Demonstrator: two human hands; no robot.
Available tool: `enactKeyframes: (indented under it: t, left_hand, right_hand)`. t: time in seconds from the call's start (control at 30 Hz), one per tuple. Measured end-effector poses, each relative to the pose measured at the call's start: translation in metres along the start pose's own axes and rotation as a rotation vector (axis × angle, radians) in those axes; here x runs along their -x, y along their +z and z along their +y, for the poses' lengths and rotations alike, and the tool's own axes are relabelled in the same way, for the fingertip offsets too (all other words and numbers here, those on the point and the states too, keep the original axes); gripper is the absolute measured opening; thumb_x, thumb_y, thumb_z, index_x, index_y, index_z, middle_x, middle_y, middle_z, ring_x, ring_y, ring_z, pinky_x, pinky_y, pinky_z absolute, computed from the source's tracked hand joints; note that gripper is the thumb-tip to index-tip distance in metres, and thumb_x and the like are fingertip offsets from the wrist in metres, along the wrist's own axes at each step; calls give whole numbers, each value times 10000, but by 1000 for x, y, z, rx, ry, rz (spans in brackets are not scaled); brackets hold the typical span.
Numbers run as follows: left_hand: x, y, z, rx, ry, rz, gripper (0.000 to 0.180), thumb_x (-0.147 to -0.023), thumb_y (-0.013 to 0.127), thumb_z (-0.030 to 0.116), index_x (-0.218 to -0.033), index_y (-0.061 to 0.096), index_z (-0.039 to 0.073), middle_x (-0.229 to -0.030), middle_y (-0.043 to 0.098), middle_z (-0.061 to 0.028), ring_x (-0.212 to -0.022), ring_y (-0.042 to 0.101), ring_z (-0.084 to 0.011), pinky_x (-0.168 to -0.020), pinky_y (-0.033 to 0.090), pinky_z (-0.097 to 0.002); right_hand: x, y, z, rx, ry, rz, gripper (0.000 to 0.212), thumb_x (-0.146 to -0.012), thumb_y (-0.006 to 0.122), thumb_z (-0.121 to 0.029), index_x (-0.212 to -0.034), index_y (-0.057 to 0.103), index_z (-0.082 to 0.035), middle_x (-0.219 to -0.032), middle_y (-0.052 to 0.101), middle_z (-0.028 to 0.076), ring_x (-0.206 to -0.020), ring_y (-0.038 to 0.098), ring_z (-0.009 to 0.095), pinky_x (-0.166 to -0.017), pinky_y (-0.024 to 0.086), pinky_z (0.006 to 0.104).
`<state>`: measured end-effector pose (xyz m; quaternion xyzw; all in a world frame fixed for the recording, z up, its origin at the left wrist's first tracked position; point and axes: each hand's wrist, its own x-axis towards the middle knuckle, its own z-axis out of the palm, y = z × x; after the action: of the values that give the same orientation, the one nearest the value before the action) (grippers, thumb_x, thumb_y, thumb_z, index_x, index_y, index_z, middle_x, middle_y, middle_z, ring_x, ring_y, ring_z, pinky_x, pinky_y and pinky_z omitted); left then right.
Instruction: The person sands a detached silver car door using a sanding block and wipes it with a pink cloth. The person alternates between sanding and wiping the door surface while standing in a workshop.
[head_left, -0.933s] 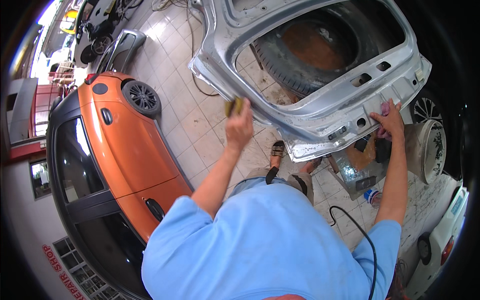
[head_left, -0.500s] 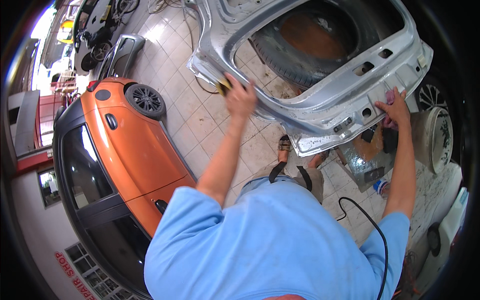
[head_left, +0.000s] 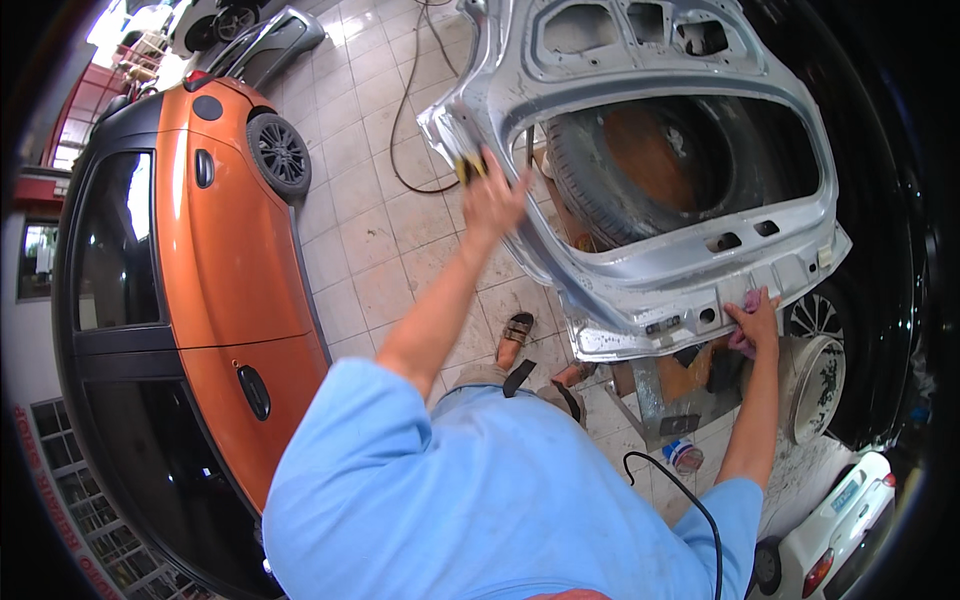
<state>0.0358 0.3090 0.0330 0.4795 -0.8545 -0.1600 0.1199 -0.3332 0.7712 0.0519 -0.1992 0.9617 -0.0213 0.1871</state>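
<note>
A silver-grey car tailgate (head_left: pixel 620 275) with a large window opening lies in front of me, its surface wet-looking and speckled in places. My left hand (head_left: pixel 492 205), slightly blurred, grips a small yellow-and-black pad (head_left: pixel 467 168) against the tailgate's left edge. The palm partly hides that pad. At the lower right edge, my right hand (head_left: pixel 757 322) rests on the tailgate and closes around a crumpled pink cloth (head_left: pixel 741 343).
Beneath the tailgate lies a large black tyre (head_left: pixel 590 190). An orange car (head_left: pixel 225 270) stands to the left. A whitish bucket (head_left: pixel 815 390), a small blue-and-white can (head_left: pixel 684 456) and a metal sheet (head_left: pixel 675 400) are at right. A dark hose (head_left: pixel 400 150) curves over the tiled floor.
The view has shifted, so the tailgate shows more of its upper part. My left hand has moved slightly along the left edge with the pad. The right hand keeps its place with the cloth.
</note>
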Motion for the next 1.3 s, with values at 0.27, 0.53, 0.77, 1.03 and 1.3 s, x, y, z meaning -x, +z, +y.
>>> enactKeyframes:
  t: [0.27, 0.53, 0.77, 1.03, 1.3]
  left_hand:
    - [-43, 2, -25, 45, 58, 33, 1071, -1007, 445, 739, -1598, 272, -138, -929, 743, -313, -845, 768, -403, -797, 619, -476]
    - [24, -10, -22, -119, 275, 220, 654, -1054, 555, 406, -1501, 515, -71, -1183, 722, -333, -930, 785, -342, -786, 646, -438]
    - [-15, -24, -88, -253, 680, 84, 448, -1016, 599, 226, -1352, 654, -65, -1344, 672, -292, -1378, 592, -374, -1091, 553, -461]
    - [62, -11, -28, -114, 419, 151, 387, -1016, 620, 237, -1293, 711, -17, -1365, 669, -282, -1295, 658, -382, -934, 637, -452]
    - [-19, -35, -79, -134, 589, 89, 332, -1058, 567, 203, -1321, 706, 54, -1303, 703, -242, -1288, 642, -403, -993, 595, -464]
  right_hand:
    - [3, -8, -6, 46, 36, -49, 1385, -676, 908, -662, -1673, 206, -5, -1653, 141, 456, -1576, 253, 480, -1247, 332, 459]
    - [7, -13, -15, 33, 40, -72, 1358, -699, 902, -651, -1675, 208, -12, -1646, 169, 456, -1585, 215, 488, -1259, 314, 452]
    - [3, -12, -12, 75, 53, -68, 1360, -703, 895, -665, -1680, 198, -25, -1653, 138, 454, -1573, 243, 499, -1258, 313, 455]
    - [-4, -4, -2, 60, 38, -51, 1408, -672, 885, -713, -1673, 195, -1, -1652, 154, 452, -1595, 189, 479, -1263, 310, 456]
    - [-6, 4, 3, 50, 53, -13, 1376, -684, 884, -702, -1685, 201, -50, -1669, 141, 429, -1568, 262, 491, -1251, 334, 474]
